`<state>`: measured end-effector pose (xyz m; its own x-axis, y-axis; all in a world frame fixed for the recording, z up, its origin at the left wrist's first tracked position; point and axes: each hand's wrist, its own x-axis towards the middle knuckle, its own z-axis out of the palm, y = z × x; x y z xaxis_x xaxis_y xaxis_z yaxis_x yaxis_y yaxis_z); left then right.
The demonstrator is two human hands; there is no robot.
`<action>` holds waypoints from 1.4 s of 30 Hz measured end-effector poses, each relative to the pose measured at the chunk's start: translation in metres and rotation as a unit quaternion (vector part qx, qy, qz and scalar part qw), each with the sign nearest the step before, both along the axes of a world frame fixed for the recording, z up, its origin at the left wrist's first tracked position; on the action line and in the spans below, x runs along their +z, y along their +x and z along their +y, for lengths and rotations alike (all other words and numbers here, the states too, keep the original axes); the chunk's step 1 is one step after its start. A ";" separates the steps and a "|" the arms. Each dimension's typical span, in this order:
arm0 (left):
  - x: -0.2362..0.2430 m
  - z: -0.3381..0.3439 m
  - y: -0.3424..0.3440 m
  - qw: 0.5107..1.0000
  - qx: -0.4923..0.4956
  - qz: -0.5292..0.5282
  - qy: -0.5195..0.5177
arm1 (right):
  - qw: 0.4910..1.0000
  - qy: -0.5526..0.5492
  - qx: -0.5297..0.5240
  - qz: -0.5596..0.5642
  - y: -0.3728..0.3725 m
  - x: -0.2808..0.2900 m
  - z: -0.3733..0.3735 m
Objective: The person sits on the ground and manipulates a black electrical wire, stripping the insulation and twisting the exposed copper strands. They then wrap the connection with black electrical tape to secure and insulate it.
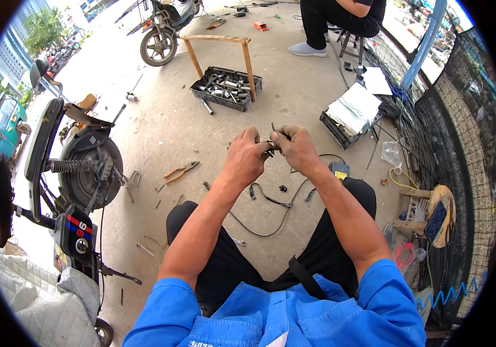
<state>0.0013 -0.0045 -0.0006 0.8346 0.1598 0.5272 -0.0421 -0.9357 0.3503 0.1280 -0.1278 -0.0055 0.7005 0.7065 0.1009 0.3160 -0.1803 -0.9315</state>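
Both hands meet out in front of my knees, above the concrete floor. My left hand (244,157) is closed, its thumb and fingers pinching a small dark piece (269,152) whose kind I cannot make out. My right hand (295,150) pinches at the same piece from the other side, with a thin dark end poking up by its thumb. Fingers cover most of it. Below them on the floor lies a black cable (266,235) with dark connectors (252,192) and a small black part (283,188). Orange-handled pliers (182,172) rest left of my left hand.
A crate (221,104) of metal sockets with a wooden handle stands ahead. Papers (354,108) top another crate at right. Near my right knee is a yellow-labelled black box (339,169). A partly dismantled electric scooter (74,231) stands left. Another person (340,23) sits far right.
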 end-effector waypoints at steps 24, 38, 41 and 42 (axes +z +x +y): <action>-0.001 0.001 0.003 0.998 -0.028 -0.056 -0.001 | 0.976 0.036 0.055 0.206 0.001 0.016 -0.009; 0.003 -0.005 0.000 0.993 -0.072 -0.062 -0.077 | 0.974 0.096 0.038 0.202 0.004 0.006 -0.007; -0.001 -0.004 0.000 0.982 -0.087 -0.061 -0.159 | 0.973 0.099 0.040 0.203 0.002 0.011 -0.008; -0.002 -0.004 0.000 0.976 -0.093 -0.062 -0.187 | 0.974 0.097 0.042 0.202 0.001 0.012 -0.009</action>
<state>0.0014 -0.0087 -0.0027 0.8007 0.2134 0.5597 -0.2624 -0.7151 0.6480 0.1292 -0.1365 0.0069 0.6510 0.7583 -0.0335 -0.0782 0.0231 -0.9967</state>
